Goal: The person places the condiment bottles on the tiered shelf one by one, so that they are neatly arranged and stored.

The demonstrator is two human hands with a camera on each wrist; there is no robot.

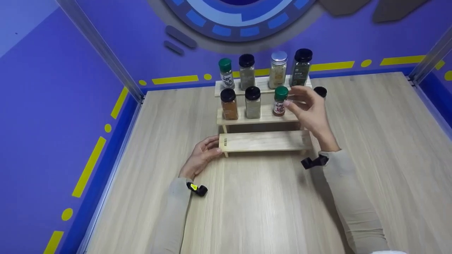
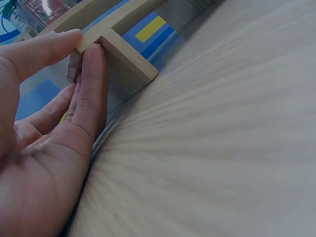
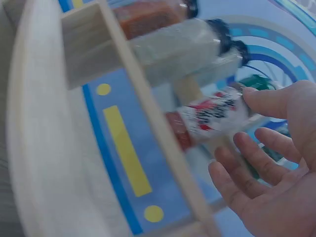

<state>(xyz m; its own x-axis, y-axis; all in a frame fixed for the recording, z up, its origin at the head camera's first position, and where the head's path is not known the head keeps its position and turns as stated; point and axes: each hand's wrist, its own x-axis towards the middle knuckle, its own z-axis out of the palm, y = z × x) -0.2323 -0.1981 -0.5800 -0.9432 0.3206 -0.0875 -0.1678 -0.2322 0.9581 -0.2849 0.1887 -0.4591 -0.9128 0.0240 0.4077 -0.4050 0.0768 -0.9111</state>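
Observation:
A three-step wooden spice rack (image 1: 266,141) stands on the table. My left hand (image 1: 201,157) holds the left end of its lowest step, thumb at the top edge and fingers against the end below, as the left wrist view shows. On the middle step stands a small spice jar with a green cap (image 1: 281,94), its label white and red. My right hand (image 1: 310,111) is just right of this jar, thumb at its side near the cap and fingers spread apart. Beside it stand a pale spice jar (image 1: 253,106) and an orange-brown spice jar (image 1: 230,107), both black-capped.
Along the top step stand a green-capped jar (image 1: 226,76), a black-capped jar (image 1: 247,74), a silver-capped jar (image 1: 278,72) and a dark herb jar (image 1: 301,70). Another black cap (image 1: 320,91) shows partly behind my right hand. Blue walls (image 1: 116,42) enclose the table.

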